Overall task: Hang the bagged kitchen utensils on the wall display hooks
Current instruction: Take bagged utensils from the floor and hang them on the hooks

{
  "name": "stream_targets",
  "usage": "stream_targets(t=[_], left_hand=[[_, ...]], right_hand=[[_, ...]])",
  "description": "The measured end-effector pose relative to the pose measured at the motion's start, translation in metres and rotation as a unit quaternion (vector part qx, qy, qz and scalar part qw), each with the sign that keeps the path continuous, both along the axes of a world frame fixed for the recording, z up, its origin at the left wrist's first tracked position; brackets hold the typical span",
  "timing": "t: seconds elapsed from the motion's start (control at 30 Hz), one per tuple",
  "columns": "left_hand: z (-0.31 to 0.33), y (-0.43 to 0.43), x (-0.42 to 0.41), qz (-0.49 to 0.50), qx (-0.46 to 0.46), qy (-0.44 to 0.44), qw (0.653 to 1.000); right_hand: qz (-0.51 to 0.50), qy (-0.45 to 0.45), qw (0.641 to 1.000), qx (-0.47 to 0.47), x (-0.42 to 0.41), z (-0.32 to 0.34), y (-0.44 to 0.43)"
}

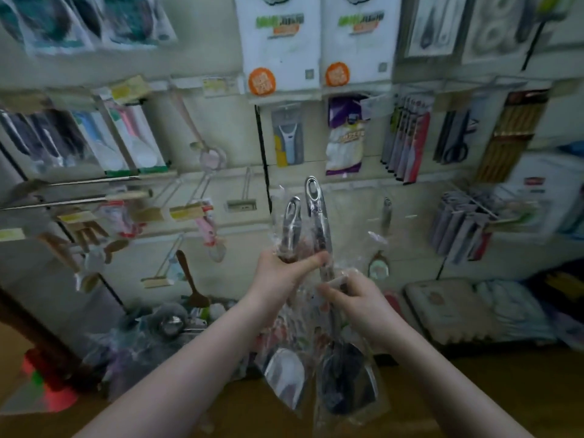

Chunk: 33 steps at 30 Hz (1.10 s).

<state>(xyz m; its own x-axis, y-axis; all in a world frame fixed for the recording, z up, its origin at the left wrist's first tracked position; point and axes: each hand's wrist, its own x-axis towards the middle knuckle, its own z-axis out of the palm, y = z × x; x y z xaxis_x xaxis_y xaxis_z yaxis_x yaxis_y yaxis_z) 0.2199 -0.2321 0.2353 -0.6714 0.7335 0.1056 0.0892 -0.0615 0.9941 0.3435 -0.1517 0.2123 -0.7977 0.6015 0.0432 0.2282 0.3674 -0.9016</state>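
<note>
Motion blur renders print on the white packages (278,42) illegible; the top edge crops them. The left hand (278,273) covers part of the shorter bagged utensil (292,216). The floor pile (164,330) is indistinct.

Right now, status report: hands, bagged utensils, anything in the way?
Left hand grips bagged utensils by their handles. Right hand pinches the longer utensil at its shaft. Neither hung yet. Nothing between them and the wall.
</note>
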Motion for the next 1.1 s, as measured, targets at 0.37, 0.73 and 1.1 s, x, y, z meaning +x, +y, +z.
stream_targets(t=[0.37, 0.73, 1.1], left_hand=[[-0.011, 0.068, -0.05, -0.104, -0.003, -0.059, 0.993], [-0.027, 0.096, -0.113, -0.128, -0.024, -0.049, 0.99], [-0.035, 0.127, -0.125, -0.185, 0.015, -0.025, 0.982]], right_hand=[[-0.06, -0.035, 0.998, -0.001, -0.04, 0.008, 0.049], [-0.228, 0.046, 0.969, 0.082, -0.054, 0.058, 0.073], [-0.207, 0.022, 0.972, 0.111, -0.12, 0.044, 0.113]])
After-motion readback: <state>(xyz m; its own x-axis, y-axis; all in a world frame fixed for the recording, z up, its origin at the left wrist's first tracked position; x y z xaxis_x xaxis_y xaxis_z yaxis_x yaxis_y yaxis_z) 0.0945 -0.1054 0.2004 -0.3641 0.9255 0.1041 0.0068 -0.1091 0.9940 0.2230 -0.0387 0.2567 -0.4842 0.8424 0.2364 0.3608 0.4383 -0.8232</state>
